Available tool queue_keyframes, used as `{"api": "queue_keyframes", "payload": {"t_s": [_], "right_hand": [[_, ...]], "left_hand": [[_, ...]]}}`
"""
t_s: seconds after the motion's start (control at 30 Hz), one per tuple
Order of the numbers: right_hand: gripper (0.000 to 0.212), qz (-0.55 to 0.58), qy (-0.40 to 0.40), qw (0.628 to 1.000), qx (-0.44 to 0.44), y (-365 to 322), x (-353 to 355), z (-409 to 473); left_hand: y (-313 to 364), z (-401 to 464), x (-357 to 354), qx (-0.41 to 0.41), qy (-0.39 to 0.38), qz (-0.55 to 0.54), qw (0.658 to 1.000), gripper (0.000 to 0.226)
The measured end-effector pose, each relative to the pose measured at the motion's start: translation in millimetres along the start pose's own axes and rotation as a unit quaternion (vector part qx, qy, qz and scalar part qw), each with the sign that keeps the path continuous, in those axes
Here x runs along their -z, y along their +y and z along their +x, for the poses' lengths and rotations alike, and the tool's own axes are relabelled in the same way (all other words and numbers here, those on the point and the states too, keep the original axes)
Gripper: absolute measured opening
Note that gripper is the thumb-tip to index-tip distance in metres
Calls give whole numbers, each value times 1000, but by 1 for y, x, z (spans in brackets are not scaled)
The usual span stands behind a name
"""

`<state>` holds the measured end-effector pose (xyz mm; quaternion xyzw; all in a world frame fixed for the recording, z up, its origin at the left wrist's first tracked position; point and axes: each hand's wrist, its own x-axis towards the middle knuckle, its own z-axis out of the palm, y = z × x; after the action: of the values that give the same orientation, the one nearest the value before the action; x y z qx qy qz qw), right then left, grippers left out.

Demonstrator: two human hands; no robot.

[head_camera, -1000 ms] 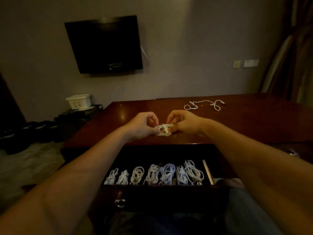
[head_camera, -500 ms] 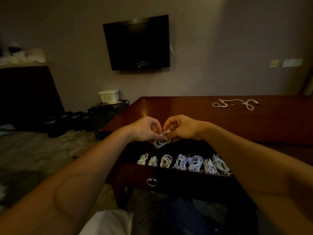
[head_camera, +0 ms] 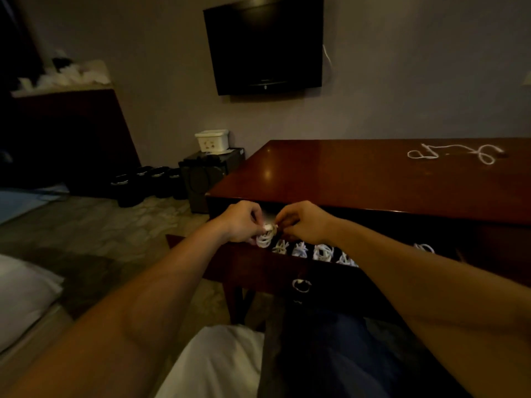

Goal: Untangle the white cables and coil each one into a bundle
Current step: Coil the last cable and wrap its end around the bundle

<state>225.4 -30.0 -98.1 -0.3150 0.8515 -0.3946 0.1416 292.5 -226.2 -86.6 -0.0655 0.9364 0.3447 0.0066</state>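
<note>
Curled fingers of the left hand [head_camera: 241,222] and right hand [head_camera: 304,222] pinch a small coiled white cable [head_camera: 265,236] between them, over the open drawer's [head_camera: 253,265] left end; below lie coiled bundles [head_camera: 313,250], partly hidden by the right forearm; a loose cable [head_camera: 454,153] rests well apart on the desk [head_camera: 344,179].

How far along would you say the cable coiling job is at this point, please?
Done: several coiled bundles sit in the open drawer. In hand: left hand and right hand hold a nearly finished coil. Left: one loose cable on the desk.
</note>
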Motion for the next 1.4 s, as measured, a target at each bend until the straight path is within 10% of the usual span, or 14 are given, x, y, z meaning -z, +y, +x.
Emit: {"api": "queue_keyframes", "payload": {"t_s": [0.57, 0.97, 1.4], "right_hand": [[35, -276, -152, 949, 18, -12, -21, 21], [42, -328, -2, 944, 34, -39, 74, -9], [77, -342, 50, 931, -117, 12, 199, -50]], "left_hand": [[-13, 31, 4, 36, -134, 214, 967, 17], [54, 29, 38, -84, 38, 225, 970, 16], [159, 88, -4, -143, -22, 227, 963, 65]]}}
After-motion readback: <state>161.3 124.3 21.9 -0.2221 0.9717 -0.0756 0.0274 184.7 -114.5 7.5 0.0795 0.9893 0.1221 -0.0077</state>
